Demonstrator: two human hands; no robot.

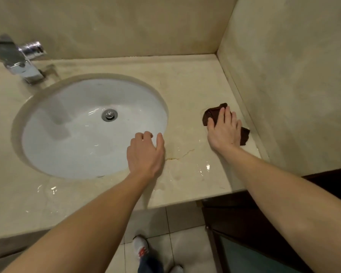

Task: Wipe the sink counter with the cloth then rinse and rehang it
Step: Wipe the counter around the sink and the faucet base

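A dark brown cloth (212,114) lies bunched on the beige marble counter (187,89), right of the basin and close to the side wall. My right hand (224,131) presses flat on top of it, fingers spread, covering its middle. My left hand (145,152) rests on the counter at the right rim of the white oval sink (71,134), fingers loosely curled and holding nothing. Wet streaks shine on the counter near the front edge.
A chrome tap (22,62) stands at the back left behind the basin. Marble walls close the counter at the back and the right. A dark wooden cabinet (244,223) sits below the counter's right end. My shoe (141,247) is on the tiled floor.
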